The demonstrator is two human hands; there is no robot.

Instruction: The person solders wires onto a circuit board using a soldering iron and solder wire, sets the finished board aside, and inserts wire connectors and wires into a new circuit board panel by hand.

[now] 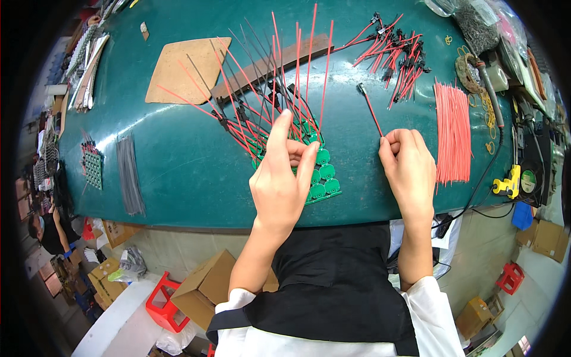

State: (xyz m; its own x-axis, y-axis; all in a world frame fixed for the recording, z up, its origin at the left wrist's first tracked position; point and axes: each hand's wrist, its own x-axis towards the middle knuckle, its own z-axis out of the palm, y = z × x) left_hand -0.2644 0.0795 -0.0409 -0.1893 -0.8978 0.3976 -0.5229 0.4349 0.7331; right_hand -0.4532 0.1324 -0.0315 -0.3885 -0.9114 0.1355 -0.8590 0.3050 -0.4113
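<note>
A green circuit board panel [324, 178] lies on the dark green table [178, 160] in front of me, with several red and black wires standing up out of it. My left hand [282, 178] rests over the panel, fingers pinched around the wires near its top edge. My right hand [409, 166] is to the right of the panel and pinches the lower end of a single red wire [372, 116] with a small black connector at its far tip.
A bundle of cut red wires [453, 132] lies right of my right hand. A heap of red wires with black connectors [397, 56] is at the back. Brown boards [184, 68], grey wires [128, 174], another green panel [92, 168] lie left. A soldering iron and yellow tool [508, 184] sit right.
</note>
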